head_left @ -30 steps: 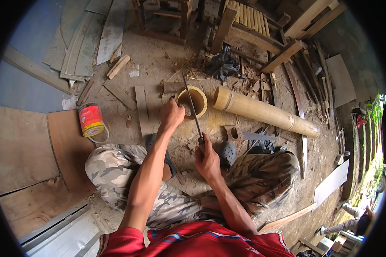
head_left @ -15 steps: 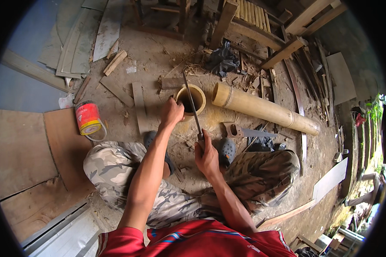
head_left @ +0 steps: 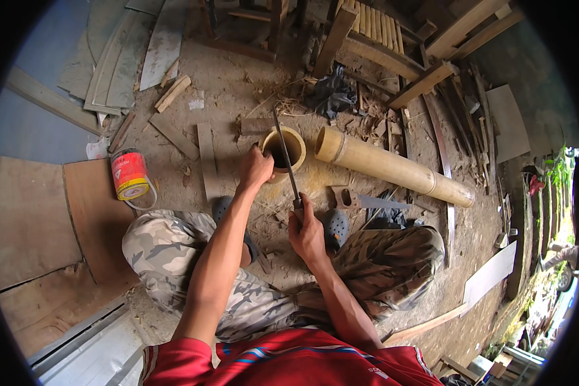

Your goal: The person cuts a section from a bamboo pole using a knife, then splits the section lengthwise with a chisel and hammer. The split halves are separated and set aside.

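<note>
My left hand [head_left: 257,168] is closed on the left rim of a short, hollow bamboo section [head_left: 294,140], which stands upright on the ground with its open end up. A long, narrow-bladed hand tool [head_left: 284,143] is in my right hand [head_left: 307,233], its fingers wrapped round the dark handle. The blade points away from me and lies across the bamboo's mouth; whether it is a knife or a file I cannot tell. To the right lies a long bamboo pole [head_left: 392,164]. A wooden-handled handsaw [head_left: 373,201] rests on the ground below that pole.
A red and yellow can [head_left: 129,172] with a handle stands at the left, beside plywood sheets [head_left: 32,219]. Wooden frames [head_left: 392,58] and a black plastic bag [head_left: 333,92] are at the back. Flat wood strips [head_left: 207,161] and scraps litter the dirt floor around my sandaled feet.
The whole view has shifted slightly. My hands, the bladed tool and the short bamboo section keep nearly the same places; the blade has moved only slightly on the rim.
</note>
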The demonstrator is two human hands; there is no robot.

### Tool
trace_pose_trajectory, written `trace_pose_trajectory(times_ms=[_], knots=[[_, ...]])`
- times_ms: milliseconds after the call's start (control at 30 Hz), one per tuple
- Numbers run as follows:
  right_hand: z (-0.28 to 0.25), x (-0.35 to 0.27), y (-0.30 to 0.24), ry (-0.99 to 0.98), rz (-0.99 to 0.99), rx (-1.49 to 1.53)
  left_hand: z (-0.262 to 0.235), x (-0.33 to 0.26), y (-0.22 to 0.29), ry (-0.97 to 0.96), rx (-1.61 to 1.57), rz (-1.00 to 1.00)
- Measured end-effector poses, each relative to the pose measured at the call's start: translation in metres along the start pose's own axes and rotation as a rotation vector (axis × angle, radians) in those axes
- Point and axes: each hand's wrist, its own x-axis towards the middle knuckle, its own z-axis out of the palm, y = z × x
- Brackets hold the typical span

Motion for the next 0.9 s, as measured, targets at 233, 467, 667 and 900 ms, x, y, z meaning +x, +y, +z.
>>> trace_pose_trajectory(times_ms=[233, 467, 667, 900], knots=[[0.003, 0.003, 0.007, -0.009, -0.007, -0.020, -0.006, 0.000, 0.008, 0.011, 0.011, -0.003], [-0.001, -0.005, 0.002, 0.010, -0.026, -0.048, -0.018, -0.016, 0.027, 0.017, 0.088, 0.052], [0.009, -0.005, 0.005, 0.086, -0.113, -0.006, -0.011, -0.007, 0.012, 0.023, 0.000, -0.001], [0.016, 0.002, 0.025, 0.025, -0.105, -0.077, -0.013, -0.003, 0.007, 0.025, 0.032, -0.015]])
